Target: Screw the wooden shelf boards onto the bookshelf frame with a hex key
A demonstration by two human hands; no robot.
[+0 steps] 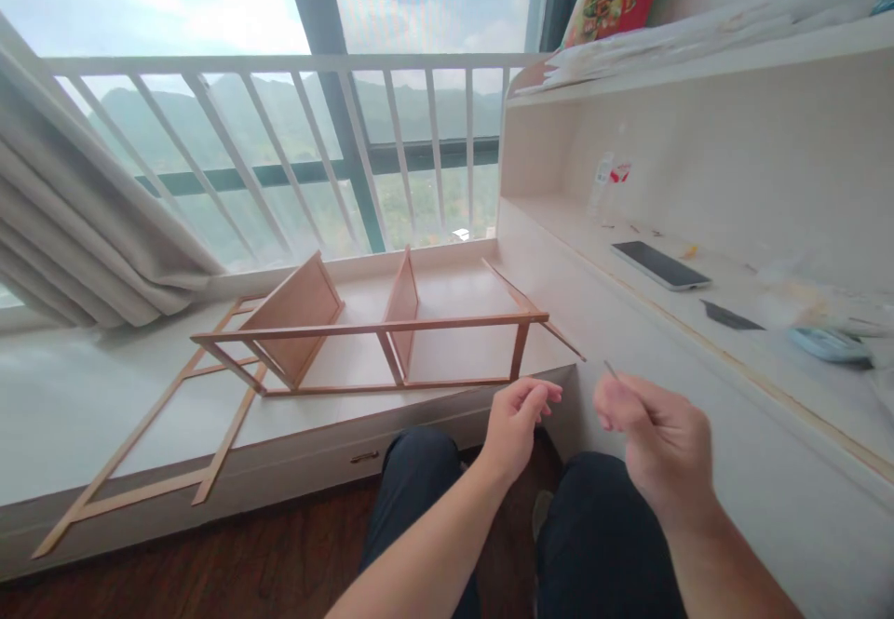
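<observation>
My right hand (660, 442) is closed in a pinch, with a thin metal rod (610, 370) sticking up from its fingers; the rest of the rod is hidden. My left hand (515, 423) has curled fingers and its thumb against them, just below the right end of a wooden shelf frame (363, 329). Anything inside those fingers is hidden. The frame lies on its side on the white window ledge, with two wooden panels set across it, a larger panel (293, 316) and a smaller panel (403, 307). At its right end, a thin wooden piece (559, 332) slants outward.
A flat ladder-like wooden frame (140, 428) overhangs the ledge at left. On the desk at right lie a phone (660, 265), a black flat piece (730, 316), a pale blue object (830, 347) and a clear bottle (601, 188). White railings (349, 62) line the window.
</observation>
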